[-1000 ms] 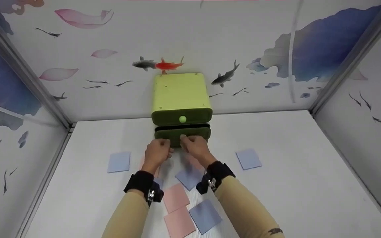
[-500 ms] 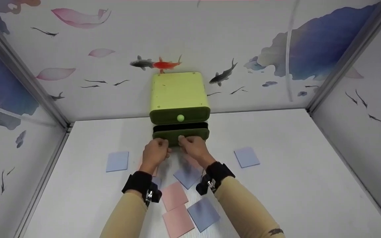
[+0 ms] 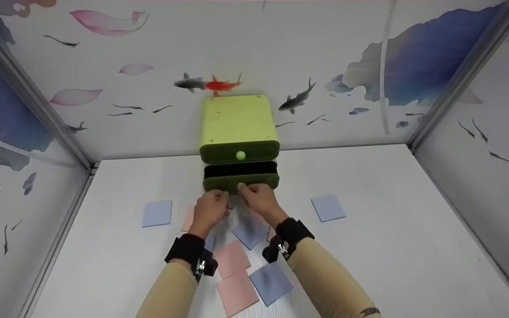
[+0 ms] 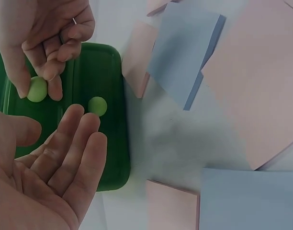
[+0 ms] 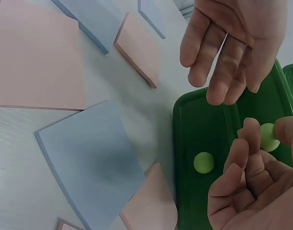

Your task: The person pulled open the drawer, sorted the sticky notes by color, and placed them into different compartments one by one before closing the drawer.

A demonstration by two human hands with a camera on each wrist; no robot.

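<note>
A yellow-green drawer cabinet (image 3: 239, 119) with dark green fronts stands against the back wall. Its middle drawer (image 3: 264, 182) is pulled partway out, with a dark gap behind the front. My right hand (image 3: 259, 201) pinches that drawer's round green knob (image 5: 269, 139) between thumb and finger. My left hand (image 3: 211, 210) is beside the drawer front's lower left; in the left wrist view its fingers (image 4: 82, 167) are relaxed and extended, holding nothing. Below, the lower drawer's knob (image 4: 97, 106) is untouched. The top drawer's knob (image 3: 241, 155) faces forward, its drawer closed.
Square pink tiles (image 3: 237, 293) and blue tiles (image 3: 271, 283) lie scattered under and between my forearms, some partly hidden. One blue tile (image 3: 157, 213) lies off to the left, another blue tile (image 3: 328, 208) to the right. Printed walls enclose the white table (image 3: 396, 229).
The middle drawer has slid out toward me, widening the dark gap behind its front. My right hand has kept its pinch; my left hand has drawn slightly back.
</note>
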